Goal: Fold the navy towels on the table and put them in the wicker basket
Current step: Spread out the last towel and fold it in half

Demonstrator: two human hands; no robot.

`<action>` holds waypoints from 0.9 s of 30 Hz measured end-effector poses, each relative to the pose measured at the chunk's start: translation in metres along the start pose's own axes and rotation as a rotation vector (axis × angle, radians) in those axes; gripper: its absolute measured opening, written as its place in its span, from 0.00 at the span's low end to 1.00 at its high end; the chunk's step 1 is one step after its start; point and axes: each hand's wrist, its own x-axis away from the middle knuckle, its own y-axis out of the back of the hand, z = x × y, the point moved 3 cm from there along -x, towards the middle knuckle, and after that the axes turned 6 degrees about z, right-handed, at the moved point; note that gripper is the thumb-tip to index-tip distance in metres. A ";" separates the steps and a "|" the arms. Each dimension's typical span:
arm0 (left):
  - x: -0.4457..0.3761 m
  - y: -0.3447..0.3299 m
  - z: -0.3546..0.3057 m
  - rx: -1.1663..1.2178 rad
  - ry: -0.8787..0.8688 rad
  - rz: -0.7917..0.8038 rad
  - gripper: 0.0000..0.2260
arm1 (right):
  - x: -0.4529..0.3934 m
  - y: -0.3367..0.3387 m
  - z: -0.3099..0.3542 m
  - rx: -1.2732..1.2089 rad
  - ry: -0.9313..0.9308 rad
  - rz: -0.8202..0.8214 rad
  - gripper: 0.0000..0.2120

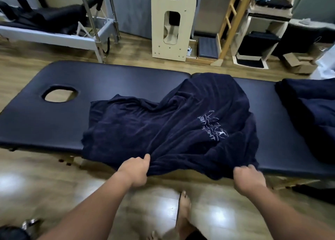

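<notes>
A navy towel with a white embroidered logo lies rumpled across the middle of the dark padded table. Its near edge hangs over the table's front. My left hand grips that near edge on the left. My right hand grips the same edge on the right, and the cloth is bunched between the two hands. More navy towels lie heaped at the table's right end. No wicker basket is in view.
The table has a face hole near its left end. Behind it stand a metal-framed bed, a pale wooden barrel unit, a wooden ladder and white shelves. My bare foot stands on the wood floor below.
</notes>
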 end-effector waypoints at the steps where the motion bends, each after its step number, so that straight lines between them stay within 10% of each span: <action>1: 0.005 -0.006 -0.002 -0.010 -0.016 0.007 0.30 | 0.012 -0.014 0.000 -0.022 -0.005 0.059 0.17; 8: 0.019 -0.029 0.000 0.043 -0.139 -0.023 0.46 | 0.043 -0.039 0.012 -0.129 0.072 0.390 0.10; 16: 0.003 0.017 0.013 0.060 -0.104 -0.236 0.09 | 0.010 0.030 0.050 -0.367 0.129 -0.059 0.09; 27: -0.073 0.095 0.047 0.324 0.083 -0.273 0.23 | -0.077 0.130 0.071 -0.496 0.186 -0.307 0.10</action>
